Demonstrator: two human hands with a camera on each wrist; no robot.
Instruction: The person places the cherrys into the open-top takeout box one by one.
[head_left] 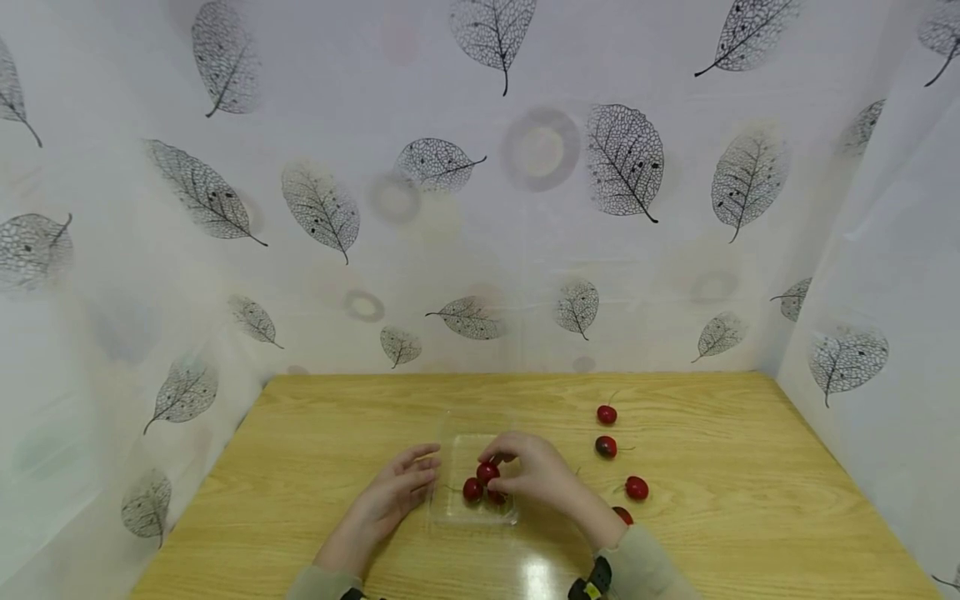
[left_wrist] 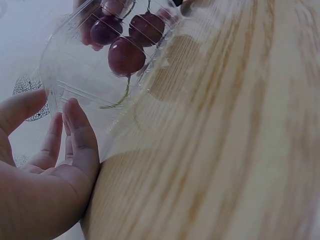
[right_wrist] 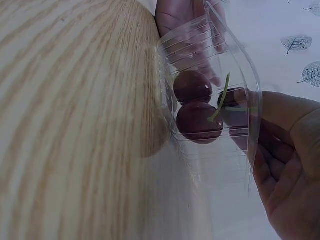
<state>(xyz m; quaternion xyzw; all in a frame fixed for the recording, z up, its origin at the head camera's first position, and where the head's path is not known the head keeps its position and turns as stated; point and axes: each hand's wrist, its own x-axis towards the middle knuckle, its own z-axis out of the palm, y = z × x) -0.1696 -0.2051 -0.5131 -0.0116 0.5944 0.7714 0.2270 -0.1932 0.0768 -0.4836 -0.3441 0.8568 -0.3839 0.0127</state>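
A: And here's the right hand point(head_left: 531, 472), in over the clear plastic box point(head_left: 476, 520), pinching a held cherry point(head_left: 487, 472) between thumb and fingers!

B: Lovely grip, that. And where exactly is the fruit?

A: Inside the rim as the head view has it, right above its neighbours. There's a left cherry point(head_left: 472, 490) sitting in the box, and a right cherry point(head_left: 496, 497) partly covered by the thumb.

B: What about the left hand point(head_left: 392, 493)?

A: Loose and unclenched, fingers gently bent, gripping nothing! It stands at the box's left side, and in the left wrist view a fingertip meets the clear wall.

B: That same view shows a green stem point(left_wrist: 122, 100) trailing from a cherry through the plastic. How many are in there altogether? I can't tell for sure; the walls and fingers blur the count.

A: Out on the wooden table point(head_left: 322, 437), to the right, a loose row: a far cherry point(head_left: 607, 414), a dark-patched cherry point(head_left: 606, 447) nearer, then a bright cherry point(head_left: 637, 488), and a near cherry point(head_left: 622, 515) half tucked behind the right forearm.

B: Behind it all, a pale leaf-print sheet point(head_left: 525, 250)!
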